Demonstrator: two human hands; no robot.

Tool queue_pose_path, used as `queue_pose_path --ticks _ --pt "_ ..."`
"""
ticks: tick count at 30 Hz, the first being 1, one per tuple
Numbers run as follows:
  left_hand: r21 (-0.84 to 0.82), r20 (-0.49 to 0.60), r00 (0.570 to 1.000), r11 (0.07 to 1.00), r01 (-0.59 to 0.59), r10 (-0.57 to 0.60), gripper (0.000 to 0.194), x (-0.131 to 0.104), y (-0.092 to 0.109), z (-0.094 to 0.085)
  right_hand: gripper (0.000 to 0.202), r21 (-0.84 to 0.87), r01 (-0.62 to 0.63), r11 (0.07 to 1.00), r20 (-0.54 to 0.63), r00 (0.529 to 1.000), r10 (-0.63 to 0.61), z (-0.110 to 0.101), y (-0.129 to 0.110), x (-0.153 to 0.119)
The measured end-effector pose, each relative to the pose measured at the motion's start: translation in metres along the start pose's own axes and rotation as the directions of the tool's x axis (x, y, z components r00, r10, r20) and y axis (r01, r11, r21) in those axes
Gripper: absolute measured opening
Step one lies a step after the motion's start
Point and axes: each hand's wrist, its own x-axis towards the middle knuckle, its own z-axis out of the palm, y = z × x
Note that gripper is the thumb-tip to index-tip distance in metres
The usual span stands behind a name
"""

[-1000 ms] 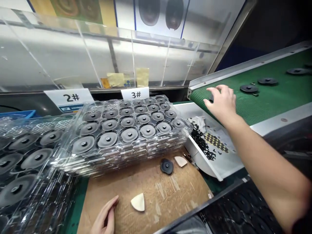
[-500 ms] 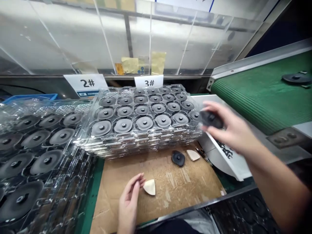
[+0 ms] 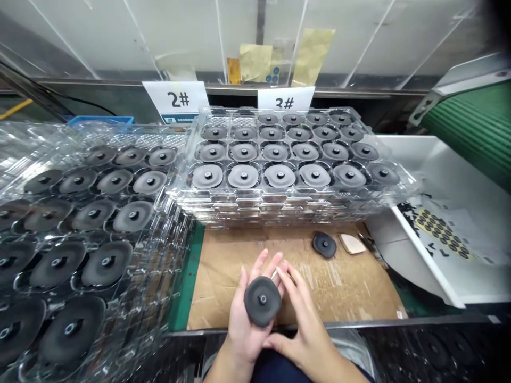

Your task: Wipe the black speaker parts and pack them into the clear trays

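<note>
Left hand point(image 3: 241, 329) open, palm up under disc point(image 3: 255, 308); tilting could slide it off. Right hand point(image 3: 306, 325) alongside, grip unclear.

Looks forward and steeply down from head height, close above the cardboard point(image 3: 219, 271), facing the stacked trays point(image 3: 279, 194) behind it and catching the green belt point(image 3: 471, 122) beyond its right side.

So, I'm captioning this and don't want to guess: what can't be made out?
Head view:
Underside of the round black disc: hidden by the left hand.
Bottom of the white paper "3#" card: behind the clear plastic trays.
Small print on the white "2#" card: too small.
Ribbed green belt: cut off by right edge.
</note>
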Motion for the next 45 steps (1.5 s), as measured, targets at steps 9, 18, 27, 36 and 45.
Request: queue_pose_path --ticks 9,18,27,36,45 --pt "0.013 0.075 0.993 0.995 -0.095 0.093 0.043 -0.023 0.015 0.006 0.061 0.168 0.052 0.984 0.030 0.998 -0.058 -0.011 -0.035 0.027" --pt "0.333 0.184 0.955 0.929 0.161 -0.232 0.055 -0.041 0.039 -0.029 0.065 0.322 -0.054 0.945 0.356 0.932 -0.068 -0.040 -0.038 0.041" --pt "0.225 0.047 0.998 0.974 0.024 -0.035 0.046 -0.048 0.040 -0.030 0.064 0.121 -0.023 0.992 0.133 0.991 0.007 -0.034 -0.007 0.041" --pt "0.157 -0.130 0.974 0.974 -0.166 0.187 0.043 -0.052 0.034 -0.015 0.022 -0.031 0.037 0.999 -0.008 0.999 -0.038 0.032 0.037 0.025" --pt "0.317 -0.120 0.941 0.911 -0.264 0.315 0.056 -0.046 0.015 0.000 0.021 0.152 0.091 0.984 -0.075 0.994 -0.081 -0.034 -0.024 0.048"
